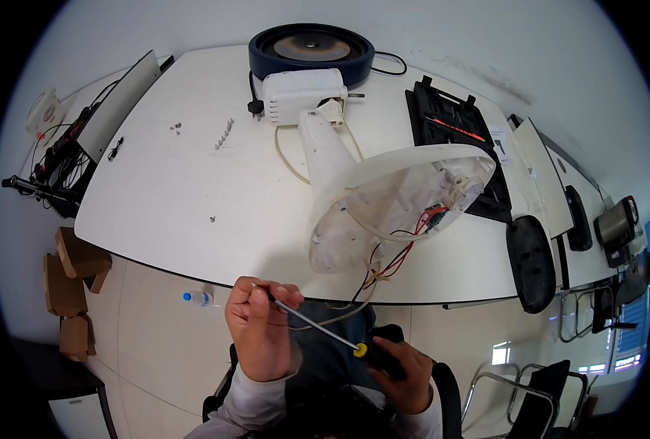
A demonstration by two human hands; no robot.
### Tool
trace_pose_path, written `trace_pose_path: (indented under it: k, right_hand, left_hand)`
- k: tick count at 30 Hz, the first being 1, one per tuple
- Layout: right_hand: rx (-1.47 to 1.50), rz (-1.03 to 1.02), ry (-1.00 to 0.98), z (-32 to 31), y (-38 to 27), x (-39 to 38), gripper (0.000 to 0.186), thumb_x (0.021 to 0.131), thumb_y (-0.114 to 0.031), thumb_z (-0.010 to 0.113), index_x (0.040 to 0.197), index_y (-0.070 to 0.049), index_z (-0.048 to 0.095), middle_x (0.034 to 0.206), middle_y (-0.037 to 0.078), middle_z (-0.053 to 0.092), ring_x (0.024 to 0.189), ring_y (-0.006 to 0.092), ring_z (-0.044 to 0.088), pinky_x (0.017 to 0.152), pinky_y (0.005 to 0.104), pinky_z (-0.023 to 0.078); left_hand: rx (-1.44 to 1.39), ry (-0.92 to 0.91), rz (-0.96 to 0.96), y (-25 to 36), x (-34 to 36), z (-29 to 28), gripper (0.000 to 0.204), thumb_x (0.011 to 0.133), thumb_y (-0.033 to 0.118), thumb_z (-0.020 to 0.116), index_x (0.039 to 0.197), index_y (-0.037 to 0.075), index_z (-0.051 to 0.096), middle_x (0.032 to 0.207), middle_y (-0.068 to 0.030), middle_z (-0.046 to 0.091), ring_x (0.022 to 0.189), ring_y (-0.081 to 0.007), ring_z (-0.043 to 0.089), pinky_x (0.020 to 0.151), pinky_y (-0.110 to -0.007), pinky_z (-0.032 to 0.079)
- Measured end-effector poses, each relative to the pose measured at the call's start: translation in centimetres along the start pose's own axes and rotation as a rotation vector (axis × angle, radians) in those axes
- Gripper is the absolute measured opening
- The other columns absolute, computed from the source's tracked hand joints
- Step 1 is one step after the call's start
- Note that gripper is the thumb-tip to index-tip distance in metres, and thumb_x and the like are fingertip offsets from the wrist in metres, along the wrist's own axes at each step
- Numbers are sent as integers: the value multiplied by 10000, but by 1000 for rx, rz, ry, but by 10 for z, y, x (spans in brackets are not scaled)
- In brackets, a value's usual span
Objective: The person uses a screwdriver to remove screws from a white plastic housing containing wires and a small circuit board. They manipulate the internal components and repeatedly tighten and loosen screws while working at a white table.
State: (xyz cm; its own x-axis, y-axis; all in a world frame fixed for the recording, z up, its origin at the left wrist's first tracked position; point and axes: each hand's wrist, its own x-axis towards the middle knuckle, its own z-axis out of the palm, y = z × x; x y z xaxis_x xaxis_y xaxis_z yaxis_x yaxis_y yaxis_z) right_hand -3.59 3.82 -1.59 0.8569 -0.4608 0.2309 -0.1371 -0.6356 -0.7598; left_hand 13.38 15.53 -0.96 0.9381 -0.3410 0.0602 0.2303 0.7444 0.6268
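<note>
A screwdriver (316, 325) with a long metal shaft and a black and yellow handle lies across my lap area. My right hand (401, 369) grips its handle. My left hand (260, 325) pinches the shaft's tip between its fingers, below the table's front edge. Just above, a white fan base (394, 197) lies tipped on its side on the white table (186, 190), its open underside showing red, black and white wires (401, 256) hanging over the edge. The white stem joins a white motor housing (303, 94).
A dark blue round fan guard (312, 50) sits at the table's back. Several small screws (224, 134) lie left of centre. A black tool case (453, 128) lies at the right. Cardboard boxes (72, 274) and a water bottle (199, 298) are on the floor; chairs stand at right.
</note>
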Motion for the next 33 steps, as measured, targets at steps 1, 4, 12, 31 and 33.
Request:
trace_pose_path:
  k: [1,4,12,31,33]
  right_hand:
    - [16,-2,23,0,-1,1,471,635,-77,775,1071,-70,597,735,85,590,564,190,577,487,261,453]
    - [37,-26,63,-1,-4,2,438,631,-80,785,1026,-58,596,773,99,612,605,196,611,512,250,477]
    - [20,-36,203,-13,6,-13,478,558,-98,824,976,-53,595,805,116,632,650,229,637,557,276,504]
    - [-180,299,512,-71,45,-35,383,633,77,698,997,9,601,798,145,617,704,239,638,653,271,487]
    - [-177,314,520,-71,48,-32,389,629,79,704,997,6,604,802,143,618,707,242,640,653,274,491]
  left_hand:
    - [14,-1,-15,1,-1,1,174,900,209,539,947,46,501,821,-64,578,775,-208,552,737,-336,442]
    - [54,-13,-49,9,-5,6,209,909,255,522,999,74,466,871,-24,530,824,-174,492,725,-290,400]
    - [37,-36,-113,4,-13,25,272,877,209,557,1038,-5,511,893,-114,597,823,-213,583,765,-315,455]
    - [253,-480,-665,-104,7,83,534,915,199,407,1400,77,219,874,-118,568,686,-144,513,664,-267,430]
    - [264,-480,-658,-105,5,83,544,910,196,415,1402,78,216,879,-127,567,672,-144,509,655,-267,431]
